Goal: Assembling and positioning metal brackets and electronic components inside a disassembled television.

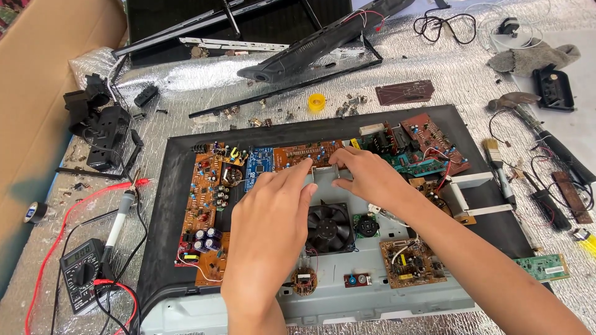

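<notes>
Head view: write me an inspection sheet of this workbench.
Surface: silver foil sheet covers the bench.
Job's things: black tray holding circuit boards; small grey metal piece above the black fan.
Clutter: paintbrush, yellow tape roll, grey cloth, multimeter, soldering iron.
Grips: left hand and right hand both pinch the grey metal piece.
Cables: red and black multimeter leads; coiled black cable.
Surroundings: cardboard at left; dismantled black frame parts behind.
</notes>
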